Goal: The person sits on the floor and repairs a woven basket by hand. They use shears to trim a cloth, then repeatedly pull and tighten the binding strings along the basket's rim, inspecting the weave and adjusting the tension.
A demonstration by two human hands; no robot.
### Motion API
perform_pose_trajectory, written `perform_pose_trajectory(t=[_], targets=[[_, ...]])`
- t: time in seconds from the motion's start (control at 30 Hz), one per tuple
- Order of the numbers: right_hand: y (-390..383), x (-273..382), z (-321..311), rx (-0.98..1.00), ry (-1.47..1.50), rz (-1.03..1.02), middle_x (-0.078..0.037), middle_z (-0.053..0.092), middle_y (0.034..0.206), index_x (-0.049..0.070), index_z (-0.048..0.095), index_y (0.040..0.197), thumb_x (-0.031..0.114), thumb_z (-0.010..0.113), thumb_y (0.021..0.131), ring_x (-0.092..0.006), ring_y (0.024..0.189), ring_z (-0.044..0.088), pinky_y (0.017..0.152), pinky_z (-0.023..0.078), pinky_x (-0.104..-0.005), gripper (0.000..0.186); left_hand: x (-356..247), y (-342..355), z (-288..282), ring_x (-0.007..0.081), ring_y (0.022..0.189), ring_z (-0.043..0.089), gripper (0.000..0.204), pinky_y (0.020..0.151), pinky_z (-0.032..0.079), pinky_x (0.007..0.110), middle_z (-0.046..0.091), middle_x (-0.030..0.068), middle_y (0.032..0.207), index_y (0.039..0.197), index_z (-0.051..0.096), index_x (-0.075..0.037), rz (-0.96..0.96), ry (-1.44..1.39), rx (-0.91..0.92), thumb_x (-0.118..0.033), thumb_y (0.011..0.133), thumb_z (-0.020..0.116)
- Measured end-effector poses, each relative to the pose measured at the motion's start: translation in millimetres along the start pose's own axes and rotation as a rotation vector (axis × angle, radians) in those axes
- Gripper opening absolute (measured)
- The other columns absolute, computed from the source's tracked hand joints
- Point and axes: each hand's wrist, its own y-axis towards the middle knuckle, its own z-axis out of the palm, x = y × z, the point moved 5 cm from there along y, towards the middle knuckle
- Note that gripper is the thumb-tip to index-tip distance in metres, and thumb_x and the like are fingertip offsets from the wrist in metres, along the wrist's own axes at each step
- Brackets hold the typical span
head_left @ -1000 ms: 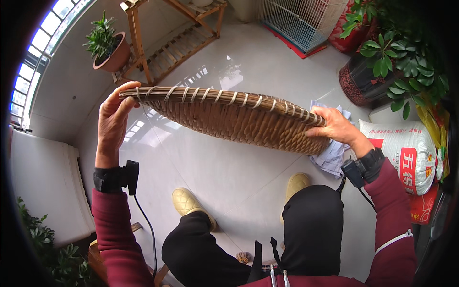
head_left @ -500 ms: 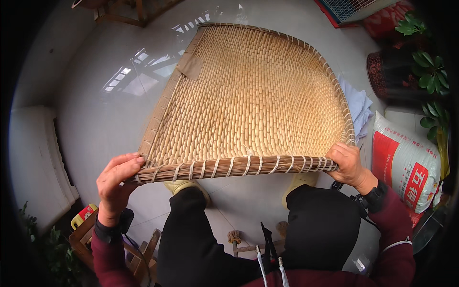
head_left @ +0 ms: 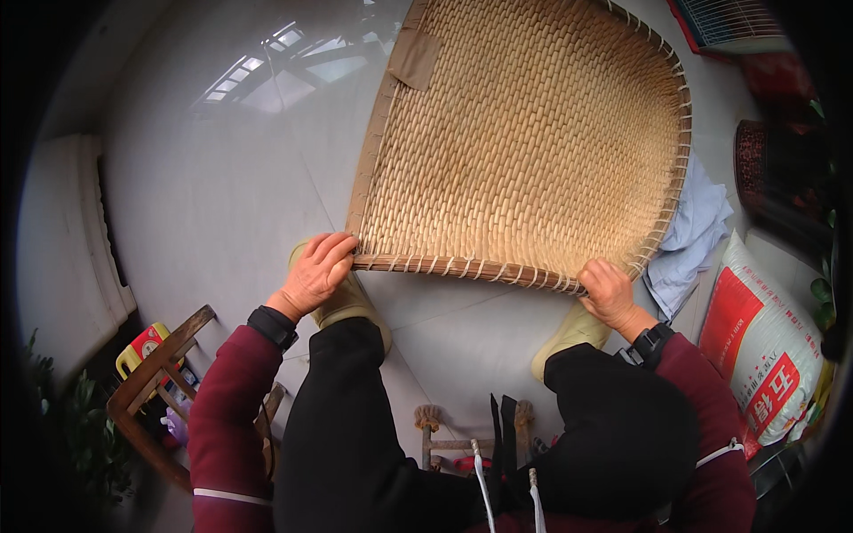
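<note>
A large woven wicker winnowing basket (head_left: 524, 142) is held out in front of my knees. Its near rim is dark wood bound with pale cord, and a brown patch (head_left: 415, 59) covers part of its flat left edge. My left hand (head_left: 322, 268) is closed around the near left corner, thumb hidden beneath. Near the right end of the same rim, my right hand (head_left: 608, 289) grips it with fingers curled over the top. Only the woven inner face shows, with nothing lying on it; the far edge runs out of the picture.
At the right stand a white and red sack (head_left: 764, 346) and a pale blue cloth (head_left: 695, 235), with a dark pot (head_left: 755, 164) beyond. To the left are a wooden chair (head_left: 147, 382), a yellow and red container (head_left: 147, 346) and a white block-like object (head_left: 67, 284). Grey tiles (head_left: 222, 195) cover the floor.
The basket has moved away from me and to the right, with both hands still on its near rim. My forearms reach further forward, and the near rim now slopes down toward the right.
</note>
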Motion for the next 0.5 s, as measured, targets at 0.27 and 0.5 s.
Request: perform_pose_trajectory(t=[0.27,0.5], targets=[[-16.4,10.0,11.2,0.074,0.089,0.006,-0.005,0.05,0.086,0.01,0.05,0.085,0.014,0.077,0.049,-0.0255,0.081,0.055,0.068,0.046,-0.036,0.046,-10.2,-17.6,0.8,0.0307,0.114,0.053,0.023,0.099,0.042,0.044,0.053,0.0133,0.126,0.101,0.054,-0.003,-0.113,-0.049,0.081,-0.008,0.079,0.056],[-7.5,9.0,0.0,0.101,0.083,0.012,-0.005,0.049,0.086,0.01,0.049,0.083,0.015,0.077,0.05,-0.0253,0.081,0.054,0.068,0.045,-0.0353,0.044,-8.2,-6.7,-6.3,0.0329,0.117,0.051,0.048,0.099,0.042,0.046,0.05,0.0161,0.13,0.116,0.05,-0.006,-0.188,-0.016,0.108,-0.008,0.073,0.071]])
